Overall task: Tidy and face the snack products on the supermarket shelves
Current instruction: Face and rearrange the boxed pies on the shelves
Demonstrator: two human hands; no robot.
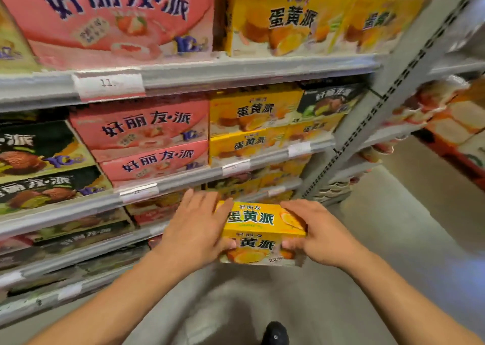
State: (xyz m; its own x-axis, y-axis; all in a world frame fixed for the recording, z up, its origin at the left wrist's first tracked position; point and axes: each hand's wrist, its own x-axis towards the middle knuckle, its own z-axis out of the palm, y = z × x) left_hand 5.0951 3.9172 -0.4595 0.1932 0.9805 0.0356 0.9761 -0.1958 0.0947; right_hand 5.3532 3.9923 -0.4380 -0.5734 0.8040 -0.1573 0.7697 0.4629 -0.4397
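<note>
A yellow snack box [258, 230] with green lettering is held out in front of the lower shelves, printed top and front faces turned toward me. My left hand [195, 230] grips its left end, fingers over the top and thumb on the front. On the right end, my right hand [316, 233] clamps the box the same way. Just behind the box, more yellow boxes [262, 184] sit on a low shelf.
The grey shelves hold pink boxes [147, 132], dark boxes [39, 150] and yellow boxes [252, 119] in stacks. A perforated grey upright [388, 103] ends the bay at right. More goods [456, 124] stand further right across a grey floor [380, 253]. A dark shoe [275, 334] shows below.
</note>
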